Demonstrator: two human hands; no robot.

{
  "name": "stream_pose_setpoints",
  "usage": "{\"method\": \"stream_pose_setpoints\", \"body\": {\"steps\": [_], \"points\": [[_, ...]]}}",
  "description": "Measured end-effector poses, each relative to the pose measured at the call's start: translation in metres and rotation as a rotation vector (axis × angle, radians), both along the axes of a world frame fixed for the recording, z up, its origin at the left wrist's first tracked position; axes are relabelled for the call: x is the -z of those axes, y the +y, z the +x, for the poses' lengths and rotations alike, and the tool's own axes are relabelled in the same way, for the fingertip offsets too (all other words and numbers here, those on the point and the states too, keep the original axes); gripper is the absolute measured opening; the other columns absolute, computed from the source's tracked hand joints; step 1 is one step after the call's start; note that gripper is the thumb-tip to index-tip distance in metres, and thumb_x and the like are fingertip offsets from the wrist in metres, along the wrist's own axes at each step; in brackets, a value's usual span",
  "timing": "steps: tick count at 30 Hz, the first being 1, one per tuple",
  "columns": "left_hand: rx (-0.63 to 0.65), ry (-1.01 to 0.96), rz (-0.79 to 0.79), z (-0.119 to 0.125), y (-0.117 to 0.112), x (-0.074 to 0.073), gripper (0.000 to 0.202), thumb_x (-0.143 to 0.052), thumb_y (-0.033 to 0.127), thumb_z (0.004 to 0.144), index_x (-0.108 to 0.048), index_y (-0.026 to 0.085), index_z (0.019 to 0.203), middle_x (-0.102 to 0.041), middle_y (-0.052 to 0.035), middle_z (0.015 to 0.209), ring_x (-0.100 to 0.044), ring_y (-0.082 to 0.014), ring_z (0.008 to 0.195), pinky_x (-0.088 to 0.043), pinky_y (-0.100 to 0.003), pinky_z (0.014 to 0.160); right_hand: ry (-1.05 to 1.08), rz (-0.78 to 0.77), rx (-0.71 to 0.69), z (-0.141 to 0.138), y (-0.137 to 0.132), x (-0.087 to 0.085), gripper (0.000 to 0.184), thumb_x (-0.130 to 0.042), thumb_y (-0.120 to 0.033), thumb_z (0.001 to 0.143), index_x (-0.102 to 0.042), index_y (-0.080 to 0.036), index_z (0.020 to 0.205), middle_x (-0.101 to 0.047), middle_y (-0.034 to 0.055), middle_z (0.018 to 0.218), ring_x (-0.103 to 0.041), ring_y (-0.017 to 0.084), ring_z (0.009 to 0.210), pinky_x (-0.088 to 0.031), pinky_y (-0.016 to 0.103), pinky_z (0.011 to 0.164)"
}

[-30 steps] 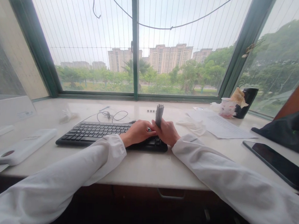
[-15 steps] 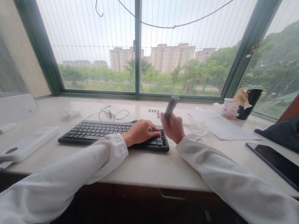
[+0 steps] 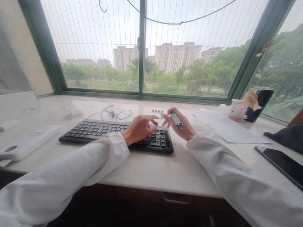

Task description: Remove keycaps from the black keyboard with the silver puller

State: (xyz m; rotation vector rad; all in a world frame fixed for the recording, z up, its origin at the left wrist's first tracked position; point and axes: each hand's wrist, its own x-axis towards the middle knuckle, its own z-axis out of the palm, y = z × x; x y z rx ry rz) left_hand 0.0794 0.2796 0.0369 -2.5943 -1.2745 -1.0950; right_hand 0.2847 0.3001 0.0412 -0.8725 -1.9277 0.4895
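My left hand (image 3: 139, 129) hovers over the right part of a black computer keyboard (image 3: 116, 136), its fingers apart. A small dark speck by its fingertips is too small to identify. My right hand (image 3: 179, 124) sits just beyond the keyboard's far right corner, its fingers shut on a short grey metal cylinder (image 3: 176, 119). The cylinder lies tilted, with a dark end toward my palm. Several small loose keycaps (image 3: 157, 111) stand in a row on the white stone sill (image 3: 137, 171), just behind the keyboard.
A coiled black cable (image 3: 113, 114) lies behind the keyboard. A white power bank (image 3: 25, 142) sits at left. On the right are printed papers (image 3: 229, 129), a paper cup (image 3: 238, 110), a dark bottle (image 3: 259, 104) and a black tablet (image 3: 285, 167). Window glass backs the sill.
The cylinder has tipped from nearly upright to a flatter tilt in my right fingers. My right hand has dropped lower, and my left hand has lifted off the keys with its fingers spread.
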Motion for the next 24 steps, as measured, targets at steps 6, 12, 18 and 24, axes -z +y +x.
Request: {"method": "stream_pose_setpoints", "body": {"steps": [6, 12, 18, 24], "points": [[-0.021, -0.029, 0.029, 0.0012, -0.0056, -0.0056, 0.018, -0.062, 0.032, 0.085, -0.066, 0.021, 0.098, -0.074, 0.0024, 0.091, -0.062, -0.0086, 0.058, -0.045, -0.022, 0.062, -0.052, 0.071, -0.096, 0.0007, 0.0003, 0.0014, 0.039, -0.067, -0.048, 0.082, -0.037, -0.026, 0.092, -0.074, 0.0037, 0.087, -0.071, 0.021, 0.078, -0.053, 0.033, 0.071], [-0.033, -0.044, 0.056, 0.0000, -0.0047, -0.0076, 0.020, -0.061, 0.035, 0.089, -0.068, 0.021, 0.101, -0.074, 0.0013, 0.091, -0.061, -0.0093, 0.058, -0.045, -0.023, 0.064, -0.033, 0.101, -0.136, 0.0025, -0.0007, 0.0005, 0.042, -0.068, -0.049, 0.080, -0.035, -0.026, 0.092, -0.075, 0.0066, 0.097, -0.072, 0.024, 0.087, -0.054, 0.038, 0.076], [-0.018, -0.028, 0.057, -0.0011, -0.0021, -0.0052, 0.023, -0.058, 0.033, 0.092, -0.070, 0.022, 0.108, -0.075, 0.0014, 0.091, -0.064, -0.0100, 0.061, -0.045, -0.024, 0.066, -0.040, 0.105, -0.097, 0.0015, -0.0006, 0.0014, 0.045, -0.073, -0.048, 0.077, -0.037, -0.026, 0.092, -0.075, 0.0063, 0.093, -0.072, 0.023, 0.082, -0.055, 0.034, 0.071], [-0.004, 0.019, 0.060, 0.0002, -0.0020, -0.0028, 0.021, -0.057, 0.028, 0.092, -0.073, 0.021, 0.104, -0.076, -0.0014, 0.090, -0.065, -0.0118, 0.064, -0.045, -0.025, 0.066, -0.051, 0.091, -0.047, -0.0004, -0.0011, 0.0031, 0.044, -0.074, -0.047, 0.075, -0.039, -0.025, 0.093, -0.074, 0.0059, 0.089, -0.071, 0.023, 0.075, -0.055, 0.032, 0.066]]}}
